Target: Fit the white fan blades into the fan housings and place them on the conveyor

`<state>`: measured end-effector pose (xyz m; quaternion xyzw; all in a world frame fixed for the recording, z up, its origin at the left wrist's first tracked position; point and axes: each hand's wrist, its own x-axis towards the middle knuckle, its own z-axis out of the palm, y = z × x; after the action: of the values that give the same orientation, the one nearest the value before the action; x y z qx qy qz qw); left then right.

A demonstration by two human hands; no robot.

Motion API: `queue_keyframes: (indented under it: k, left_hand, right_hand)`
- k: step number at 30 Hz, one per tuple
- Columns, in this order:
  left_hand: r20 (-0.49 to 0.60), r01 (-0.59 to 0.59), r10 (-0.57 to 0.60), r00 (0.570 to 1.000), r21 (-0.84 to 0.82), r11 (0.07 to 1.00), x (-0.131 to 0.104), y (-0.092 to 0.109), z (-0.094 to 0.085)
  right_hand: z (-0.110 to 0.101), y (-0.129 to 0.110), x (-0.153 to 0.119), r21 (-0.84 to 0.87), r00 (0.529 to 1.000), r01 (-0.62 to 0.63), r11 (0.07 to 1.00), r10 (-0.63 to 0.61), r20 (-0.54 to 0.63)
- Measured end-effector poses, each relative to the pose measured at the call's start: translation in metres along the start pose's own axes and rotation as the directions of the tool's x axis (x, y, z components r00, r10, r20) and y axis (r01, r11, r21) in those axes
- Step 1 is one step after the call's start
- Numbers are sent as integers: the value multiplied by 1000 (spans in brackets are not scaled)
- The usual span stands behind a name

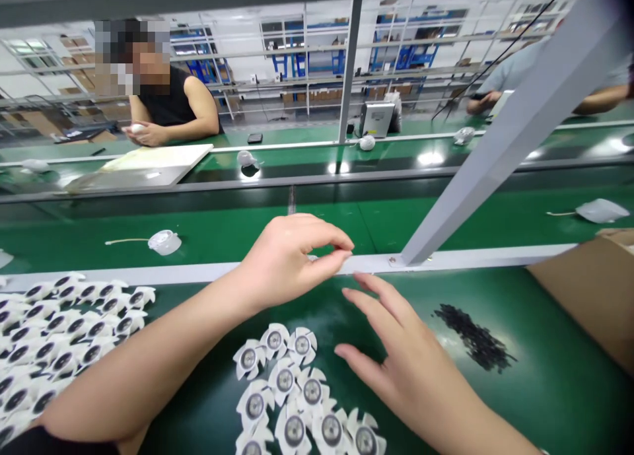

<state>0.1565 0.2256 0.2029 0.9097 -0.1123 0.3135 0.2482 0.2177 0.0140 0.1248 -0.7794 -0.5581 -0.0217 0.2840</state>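
My left hand [294, 260] is raised over the white rail, its thumb and fingertips pinched together; what they hold, if anything, is too small to make out. Just below and to the right, my right hand [389, 339] has its fingers spread with nothing between them. Several white fan-like wheels with round grey centres [312, 392] lie on the green table between my forearms. More white wheels with dark centres [64, 323] stand in rows at the left, partly behind my left forearm. A pile of small black parts [473, 336] lies right of my right hand.
Beyond the white rail [188, 272], a green belt carries a white round unit with a cable [165, 242] and another [601, 210] at right. A grey slanted post [475, 177] rises from the rail. A cardboard box [584, 283] is at right. Two people sit across.
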Motion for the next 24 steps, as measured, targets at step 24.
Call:
queue_keyframes:
  k: [24]
  left_hand:
    - [411, 108, -105, 905, 17, 994, -1, 42, -51]
  right_hand:
    - [22, -38, 13, 350, 974, 222, 910, -189, -126]
